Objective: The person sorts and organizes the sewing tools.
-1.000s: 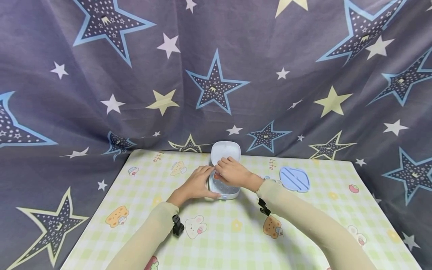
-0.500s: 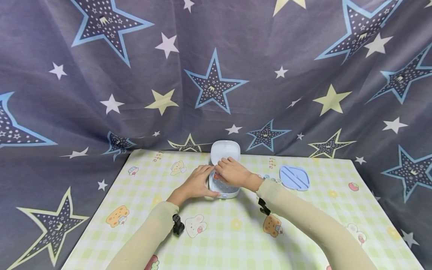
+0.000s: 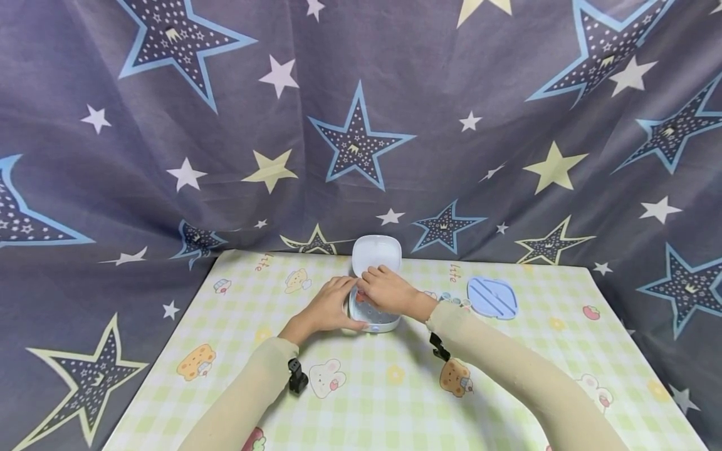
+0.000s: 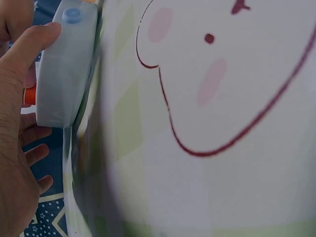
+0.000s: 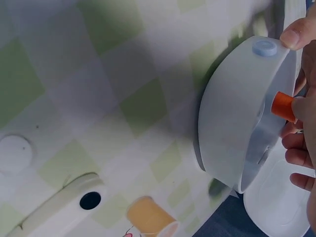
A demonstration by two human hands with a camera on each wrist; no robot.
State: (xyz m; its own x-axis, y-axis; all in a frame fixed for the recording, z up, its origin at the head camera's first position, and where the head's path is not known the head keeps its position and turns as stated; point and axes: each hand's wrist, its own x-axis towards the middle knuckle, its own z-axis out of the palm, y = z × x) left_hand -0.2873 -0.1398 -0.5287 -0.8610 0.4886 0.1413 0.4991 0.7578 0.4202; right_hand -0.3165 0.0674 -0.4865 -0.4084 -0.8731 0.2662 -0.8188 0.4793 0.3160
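A white box (image 3: 383, 327) with rounded corners stands on the table, its lid (image 3: 376, 252) raised at the back. Its grey-blue inside shows small holes. My left hand (image 3: 331, 307) grips the box's left side, thumb on the front wall near a blue button (image 5: 264, 48) and fingers toward the back. Over the box's back left part, my right hand (image 3: 388, 290) pinches a small orange cylinder (image 5: 283, 105). In the right wrist view, the cylinder sits at the box's opening. Whether its lower end touches the inside is hidden.
A light blue slotted panel (image 3: 492, 297) lies to the right on the checked tablecloth. Several small round pieces sit by the right sleeve, among them a yellow-orange cylinder (image 5: 148, 216) and a white disc (image 5: 15, 153). A starry curtain (image 3: 361, 207) hangs behind the table.
My right hand has shifted very slightly left over the box, with the orange cylinder still pinched. The left hand and the box have stayed in place.
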